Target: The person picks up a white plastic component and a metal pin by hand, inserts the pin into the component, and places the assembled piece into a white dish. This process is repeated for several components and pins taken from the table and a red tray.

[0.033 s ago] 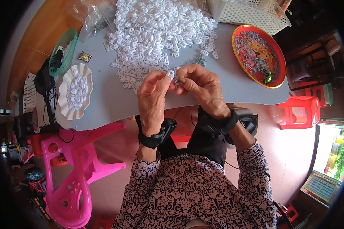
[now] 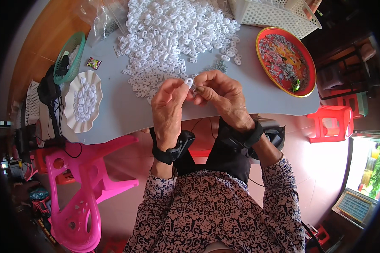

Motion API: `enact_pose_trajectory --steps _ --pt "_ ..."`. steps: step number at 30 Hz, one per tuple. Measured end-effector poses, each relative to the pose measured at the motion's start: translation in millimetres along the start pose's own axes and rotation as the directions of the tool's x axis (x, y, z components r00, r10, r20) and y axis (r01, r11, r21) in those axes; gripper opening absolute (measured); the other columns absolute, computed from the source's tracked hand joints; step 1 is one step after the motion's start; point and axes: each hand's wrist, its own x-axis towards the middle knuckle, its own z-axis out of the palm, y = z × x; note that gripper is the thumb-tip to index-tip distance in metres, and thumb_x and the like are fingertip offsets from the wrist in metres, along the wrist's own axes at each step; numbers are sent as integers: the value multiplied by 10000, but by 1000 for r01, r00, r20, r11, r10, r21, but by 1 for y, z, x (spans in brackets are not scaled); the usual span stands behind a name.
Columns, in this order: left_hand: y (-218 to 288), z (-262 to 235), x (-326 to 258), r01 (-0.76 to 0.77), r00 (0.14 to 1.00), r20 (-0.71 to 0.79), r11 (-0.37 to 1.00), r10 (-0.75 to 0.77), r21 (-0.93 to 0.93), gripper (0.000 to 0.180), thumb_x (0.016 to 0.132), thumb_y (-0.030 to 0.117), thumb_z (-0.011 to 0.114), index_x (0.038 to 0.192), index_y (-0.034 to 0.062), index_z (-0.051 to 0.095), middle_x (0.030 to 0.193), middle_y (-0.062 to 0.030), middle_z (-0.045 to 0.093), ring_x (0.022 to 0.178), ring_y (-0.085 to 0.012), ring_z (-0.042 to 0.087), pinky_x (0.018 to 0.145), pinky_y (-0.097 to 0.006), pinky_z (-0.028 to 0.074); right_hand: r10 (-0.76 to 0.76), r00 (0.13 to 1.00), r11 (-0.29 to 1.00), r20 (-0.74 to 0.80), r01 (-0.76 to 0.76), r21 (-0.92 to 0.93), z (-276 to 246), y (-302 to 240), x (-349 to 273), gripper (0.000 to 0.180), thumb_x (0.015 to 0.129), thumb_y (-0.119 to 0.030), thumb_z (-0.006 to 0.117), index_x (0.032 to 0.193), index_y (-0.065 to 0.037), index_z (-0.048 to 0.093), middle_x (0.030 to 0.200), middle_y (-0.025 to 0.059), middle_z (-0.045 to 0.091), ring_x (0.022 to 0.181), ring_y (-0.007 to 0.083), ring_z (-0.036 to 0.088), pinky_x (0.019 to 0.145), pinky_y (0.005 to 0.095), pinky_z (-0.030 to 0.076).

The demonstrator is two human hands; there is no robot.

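Between the thumb and fingers of my left hand [image 2: 169, 109] is a small white plastic oval piece [image 2: 189, 81] with a round hole. Close against it, my right hand [image 2: 223, 96] pinches a small grey piece [image 2: 194, 87], mostly covered by the fingertips, so its exact kind is unclear. Both hands meet above the near part of the grey table [image 2: 126, 114]. Just beyond them spreads a big heap of the same white pieces [image 2: 169, 33]. A little pile of thin grey screw-like pieces [image 2: 217, 66] lies beyond my right hand.
At the right, a red round tray [image 2: 261, 65] holds many grey pieces and a green wrapper. A scalloped white dish [image 2: 96, 111] of white pieces and a green basket [image 2: 58, 79] stand left. A white basket [image 2: 278, 17] sits far right; a pink chair [image 2: 93, 215] stands lower left.
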Motion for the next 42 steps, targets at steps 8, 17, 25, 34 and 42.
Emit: enact_pose_trajectory --steps 8,17,25,34,42 --pt "4 -7 3 40 998 48 988 -47 152 172 899 170 563 920 -1 575 745 5 549 699 -64 493 678 -210 398 5 1000 1000 14 -5 26 0 3 -1 196 896 -11 551 1083 -7 494 903 50 580 767 112 590 703 243 499" --pt "22 -12 3 -46 979 200 893 -50 448 215 919 204 526 941 -9 551 772 0 541 721 -70 493 640 -218 403 16 1000 1000 27 -16 -4 0 3 -4 223 892 -20 560 1107 2 504 924 56 583 768 110 592 705 236 503" --pt "12 -18 3 49 979 168 939 -112 339 229 922 225 505 943 2 551 752 0 539 701 -55 464 636 -210 372 8 1000 1000 25 -8 -4 2 2 -5 217 889 -26 572 1095 6 513 926 54 585 758 105 589 685 227 500" --pt "8 -18 5 84 979 160 970 -122 229 192 916 189 496 921 4 548 729 12 529 694 -53 450 640 -207 353 0 1000 1000 2 0 11 1 2 -5 203 889 -39 576 1079 0 518 907 44 576 751 109 588 676 221 492" --pt "14 -17 5 36 981 169 943 -97 330 187 915 186 500 912 4 543 723 13 515 686 -54 436 616 -207 349 -10 999 999 34 11 -33 2 2 -6 193 897 -5 542 1085 10 499 913 47 578 789 112 599 707 240 505"
